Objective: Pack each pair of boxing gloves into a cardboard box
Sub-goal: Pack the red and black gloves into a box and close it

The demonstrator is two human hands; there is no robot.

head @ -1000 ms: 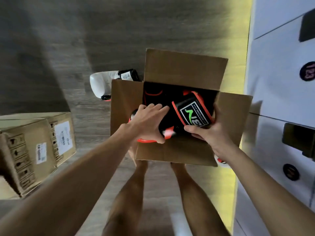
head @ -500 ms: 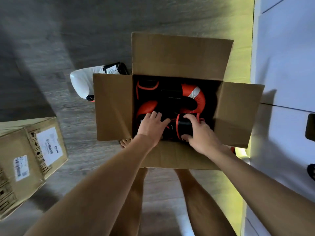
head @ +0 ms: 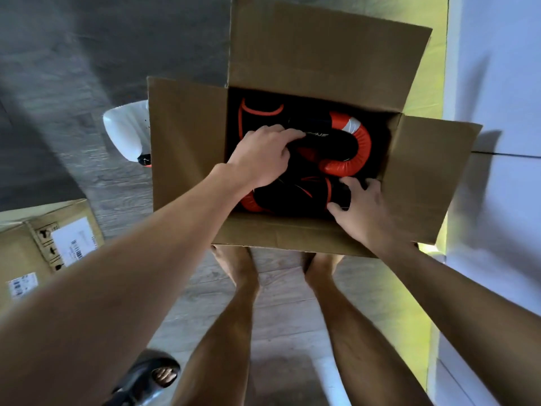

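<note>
Reaching into box point(head: 187, 148), both hands inside. Gloves point(head: 348, 159), black and orange, lie in box, flaps spread open. My left hand point(head: 260, 159) on top of gloves mid-box, fingers curled, pressing on black part; closed grip or just pressing, can't tell. My right hand point(head: 360, 206) at near right corner of box, fingers bent around cuff of near glove. White glove point(head: 126, 130) on floor just left of box, partly behind left flap. Labelled carton point(head: 49, 247) well left of box.
</note>
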